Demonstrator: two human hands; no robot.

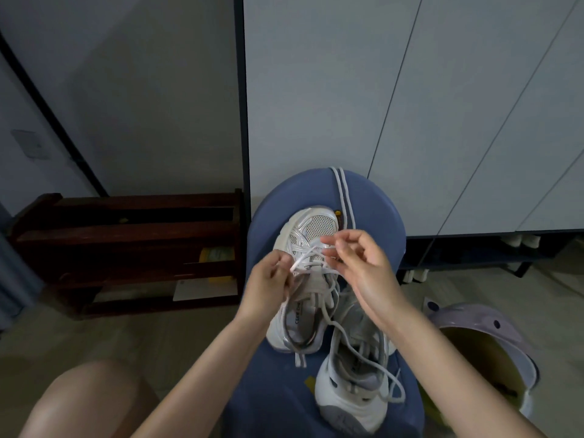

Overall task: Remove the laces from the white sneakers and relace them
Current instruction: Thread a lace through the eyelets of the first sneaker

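White sneaker (311,235), upright on blue chair (268,403): your left hand (268,281) pinches its lace (303,262), your right hand (357,263) pinches another strand. Second sneaker (350,396) beside it; loose lace (344,197) behind.

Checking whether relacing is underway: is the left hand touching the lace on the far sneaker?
Touching. The head view shows the left hand pinching the lace where it crosses the far sneaker.

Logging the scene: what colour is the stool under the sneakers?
Blue stool, clearest in the head view.
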